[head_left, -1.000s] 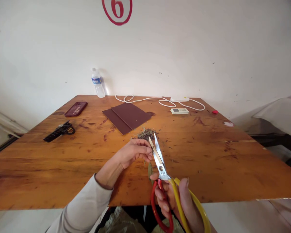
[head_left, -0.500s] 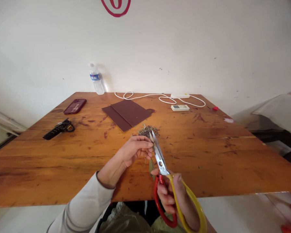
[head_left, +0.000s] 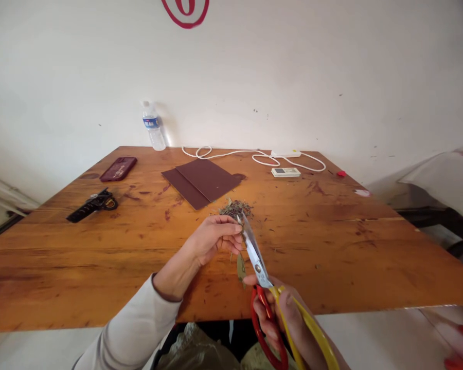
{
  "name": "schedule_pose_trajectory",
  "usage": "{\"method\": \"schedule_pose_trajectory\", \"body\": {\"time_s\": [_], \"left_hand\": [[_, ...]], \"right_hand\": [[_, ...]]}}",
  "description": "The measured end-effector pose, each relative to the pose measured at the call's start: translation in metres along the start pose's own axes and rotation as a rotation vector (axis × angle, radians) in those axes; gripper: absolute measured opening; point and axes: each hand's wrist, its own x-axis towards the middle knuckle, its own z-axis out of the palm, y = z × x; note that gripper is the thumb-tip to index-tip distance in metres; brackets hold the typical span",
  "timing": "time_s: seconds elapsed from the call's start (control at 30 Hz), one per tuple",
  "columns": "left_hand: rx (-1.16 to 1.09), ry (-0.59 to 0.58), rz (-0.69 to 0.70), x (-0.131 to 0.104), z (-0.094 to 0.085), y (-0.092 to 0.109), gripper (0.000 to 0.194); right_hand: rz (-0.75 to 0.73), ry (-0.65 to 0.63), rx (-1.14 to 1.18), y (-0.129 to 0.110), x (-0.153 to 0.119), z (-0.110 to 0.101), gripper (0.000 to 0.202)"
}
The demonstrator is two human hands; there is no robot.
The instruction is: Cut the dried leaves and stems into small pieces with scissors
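Observation:
My right hand (head_left: 280,313) grips a pair of scissors (head_left: 257,264) by one red and one yellow handle. Their steel blades point away from me and stand slightly apart. My left hand (head_left: 218,236) is pinched at the blades near their tips; what it holds is too small and too covered to name. Just beyond the tips lies a small pile of dried leaf cuttings (head_left: 236,207). A whole dry green leaf (head_left: 241,268) rests on the table between my two hands.
On the wooden table (head_left: 119,277) lie two brown sheets (head_left: 208,180), a dark red phone (head_left: 118,169), a black hair clip (head_left: 92,204) and a white remote control (head_left: 286,172). A water bottle (head_left: 153,128) and a white cable (head_left: 231,152) are along the wall.
The scissors and my right hand have shifted slightly toward me and to the right. My left hand keeps its pinch in nearly the same place.

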Motion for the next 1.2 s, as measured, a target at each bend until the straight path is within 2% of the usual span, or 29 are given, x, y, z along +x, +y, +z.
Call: {"method": "schedule_pose_trajectory", "body": {"time_s": [0.13, 0.47, 0.7, 0.83, 1.03, 1.2], "left_hand": [[-0.006, 0.034, 0.012, -0.002, 0.003, 0.001, 0.026], [0.049, 0.064, 0.069, -0.005, 0.010, 0.001, 0.026], [0.068, 0.033, 0.072, -0.005, 0.010, -0.002, 0.020], [0.082, 0.015, 0.049, -0.007, 0.010, 0.000, 0.020], [0.091, -0.004, 0.040, -0.007, 0.010, 0.001, 0.021], [0.133, 0.000, 0.049, -0.007, 0.008, 0.001, 0.020]], "right_hand": [[0.047, 0.011, -0.087, -0.004, -0.003, 0.002, 0.066], [0.028, 0.055, -0.078, -0.008, 0.001, 0.008, 0.071], [-0.056, -0.078, -0.097, -0.005, 0.002, 0.001, 0.073], [-0.090, -0.098, -0.090, 0.003, 0.006, -0.004, 0.074], [-0.015, -0.099, 0.023, 0.010, 0.011, -0.004, 0.072], [0.045, -0.009, 0.051, 0.005, 0.005, -0.002, 0.067]]}}
